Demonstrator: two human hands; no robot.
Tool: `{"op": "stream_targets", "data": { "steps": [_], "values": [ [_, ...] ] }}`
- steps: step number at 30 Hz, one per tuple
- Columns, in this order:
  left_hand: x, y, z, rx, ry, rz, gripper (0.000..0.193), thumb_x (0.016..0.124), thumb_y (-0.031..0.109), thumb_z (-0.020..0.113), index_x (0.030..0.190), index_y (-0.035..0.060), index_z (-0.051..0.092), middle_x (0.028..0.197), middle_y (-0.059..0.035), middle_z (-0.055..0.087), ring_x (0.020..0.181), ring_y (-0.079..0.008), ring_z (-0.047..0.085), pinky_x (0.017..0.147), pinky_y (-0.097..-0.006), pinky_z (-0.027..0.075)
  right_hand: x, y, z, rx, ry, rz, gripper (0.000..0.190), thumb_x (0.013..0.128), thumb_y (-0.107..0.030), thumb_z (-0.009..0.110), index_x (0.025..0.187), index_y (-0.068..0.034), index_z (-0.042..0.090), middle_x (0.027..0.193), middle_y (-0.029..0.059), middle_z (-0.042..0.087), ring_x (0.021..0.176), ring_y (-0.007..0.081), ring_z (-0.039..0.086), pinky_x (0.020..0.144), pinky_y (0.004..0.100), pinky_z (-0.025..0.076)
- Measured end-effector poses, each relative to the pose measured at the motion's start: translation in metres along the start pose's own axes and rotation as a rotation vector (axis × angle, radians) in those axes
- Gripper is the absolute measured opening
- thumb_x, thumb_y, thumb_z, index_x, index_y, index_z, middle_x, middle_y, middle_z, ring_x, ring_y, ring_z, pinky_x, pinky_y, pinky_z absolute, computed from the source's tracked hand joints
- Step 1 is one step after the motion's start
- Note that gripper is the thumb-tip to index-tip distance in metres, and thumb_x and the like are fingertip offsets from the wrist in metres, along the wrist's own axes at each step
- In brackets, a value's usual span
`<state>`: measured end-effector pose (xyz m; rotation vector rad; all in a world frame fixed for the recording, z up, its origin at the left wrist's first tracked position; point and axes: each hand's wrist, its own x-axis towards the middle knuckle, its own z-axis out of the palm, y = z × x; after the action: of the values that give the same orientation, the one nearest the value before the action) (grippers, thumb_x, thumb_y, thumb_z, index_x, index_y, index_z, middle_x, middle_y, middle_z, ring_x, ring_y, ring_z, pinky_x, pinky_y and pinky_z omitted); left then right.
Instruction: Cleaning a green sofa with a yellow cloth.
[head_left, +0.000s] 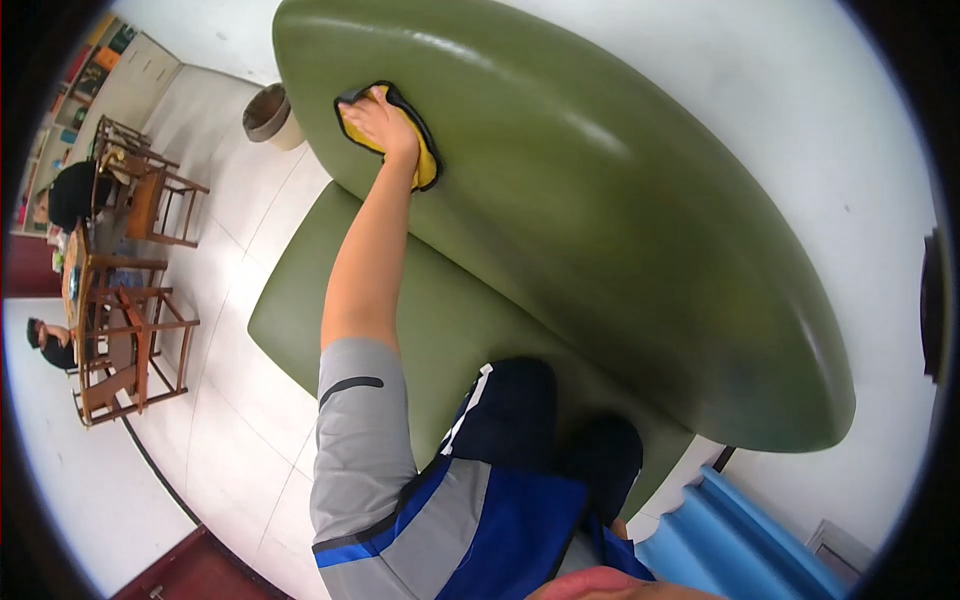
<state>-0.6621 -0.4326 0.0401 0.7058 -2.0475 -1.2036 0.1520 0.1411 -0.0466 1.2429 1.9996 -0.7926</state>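
Note:
My left hand (382, 127) presses flat on a yellow cloth with dark edging (426, 166). Under the cloth is the upper left part of the green, leather-like backrest (540, 150) of a sofa. The sofa's green seat (442, 292) stretches below the backrest, and my knees in dark trousers (517, 405) are over it. Of my right arm, only a small patch of skin (619, 529) shows beside my right leg; the fingers are hidden.
A lined waste bin (270, 120) stands on the tiled floor off the sofa's left end. Wooden chairs (142, 330) and a table (79, 262) are farther left, with people (56, 341) seated there. A blue curtain (720, 540) hangs at lower right. A white wall (810, 187) rises behind the backrest.

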Motion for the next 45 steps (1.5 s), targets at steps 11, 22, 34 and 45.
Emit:
{"op": "stream_targets", "data": {
  "steps": [11,22,34,45],
  "values": [
    [0.017,-0.007,-0.021,-0.185,-0.021,0.103,0.073,0.103,0.048,0.029,0.153,0.0003,0.007,0.160,-0.0209,-0.005,0.148,-0.0353,-0.001,0.119,-0.0443,0.004,0.025,-0.108,0.061,-0.005,-0.069,-0.125,0.026,0.091,-0.024,0.052,0.104,-0.006,0.066,0.099,0.0201,0.069,0.093,0.0398,0.066,0.079,0.0461,0.053],
    [-0.073,-0.029,-0.020,-0.300,-0.107,0.125,0.091,0.090,0.048,0.062,0.149,-0.0046,0.017,0.153,-0.0342,0.002,0.143,-0.0466,0.007,0.118,-0.0456,0.010,0.071,-0.194,0.101,0.036,-0.062,-0.352,0.025,0.090,-0.023,0.053,0.103,-0.007,0.067,0.099,0.0187,0.070,0.093,0.0385,0.067,0.079,0.0450,0.053],
    [-0.267,0.074,-0.065,0.213,-0.821,0.847,0.054,0.096,0.057,0.046,0.103,0.0074,0.067,0.102,-0.0120,0.068,0.084,-0.0222,0.063,0.072,-0.0402,0.052,-0.082,-0.029,0.208,0.051,-0.004,0.328,0.023,0.086,-0.023,0.059,0.103,-0.010,0.069,0.102,0.0131,0.071,0.097,0.0339,0.067,0.080,0.0452,0.053],
    [-0.615,0.032,-0.253,-0.167,-1.900,1.129,0.057,0.095,0.059,0.044,0.109,0.0075,0.063,0.108,-0.0121,0.065,0.090,-0.0231,0.061,0.077,-0.0411,0.051,-0.270,0.243,0.416,0.818,0.940,0.742,0.040,0.087,-0.027,0.060,0.120,-0.005,0.060,0.115,0.0211,0.064,0.106,0.0362,0.062,0.089,0.0454,0.050]
  ]
}}
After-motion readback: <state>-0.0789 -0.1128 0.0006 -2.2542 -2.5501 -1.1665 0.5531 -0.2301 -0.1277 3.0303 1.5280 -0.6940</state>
